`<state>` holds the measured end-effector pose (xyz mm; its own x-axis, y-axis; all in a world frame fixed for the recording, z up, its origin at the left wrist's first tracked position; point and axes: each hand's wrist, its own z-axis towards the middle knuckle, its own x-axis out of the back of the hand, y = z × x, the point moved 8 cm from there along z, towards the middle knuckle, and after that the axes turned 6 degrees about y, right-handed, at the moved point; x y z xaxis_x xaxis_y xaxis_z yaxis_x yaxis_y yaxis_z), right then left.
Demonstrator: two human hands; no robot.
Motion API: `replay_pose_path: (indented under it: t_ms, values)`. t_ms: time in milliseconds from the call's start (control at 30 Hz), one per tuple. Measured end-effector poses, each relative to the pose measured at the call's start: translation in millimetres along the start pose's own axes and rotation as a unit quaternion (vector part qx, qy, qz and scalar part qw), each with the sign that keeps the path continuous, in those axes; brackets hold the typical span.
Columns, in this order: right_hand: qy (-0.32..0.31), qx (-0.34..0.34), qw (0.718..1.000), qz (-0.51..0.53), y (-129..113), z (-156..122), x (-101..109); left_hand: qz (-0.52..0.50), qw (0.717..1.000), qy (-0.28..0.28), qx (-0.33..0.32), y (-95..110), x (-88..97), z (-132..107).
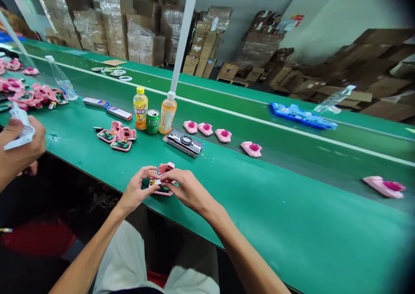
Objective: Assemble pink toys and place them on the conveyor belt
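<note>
Near the table's front edge lies an opened pink toy camera (166, 192), with a green circuit board in one half and the other half of its casing tipped up behind. My left hand (136, 192) is closed around its left side, the thumb low by the board. Between the fingertips of my right hand (184, 188) is a small silver battery (157, 182) with a yellow end, held over the opened casing. The fingers partly hide both the casing and the battery.
Opened pink cameras (121, 144) lie behind left, near two drink bottles (167, 113), a green can (152, 121) and a black-silver device (184, 142). Closed pink cameras (223, 135) line the right. A co-worker's hand (22, 149) holds a pale packet at left. Beyond is a blue tray (301, 116).
</note>
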<state>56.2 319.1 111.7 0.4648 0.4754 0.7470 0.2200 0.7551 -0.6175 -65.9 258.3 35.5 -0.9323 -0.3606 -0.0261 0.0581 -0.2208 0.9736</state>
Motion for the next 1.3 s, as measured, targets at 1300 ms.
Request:
replay_pose_path:
  t_ms: [1300]
  values:
    - [0.052,0.141,0.980,-0.129,35,-21,-14,0.392,0.889,0.194,-0.133,20,-21.9,-19]
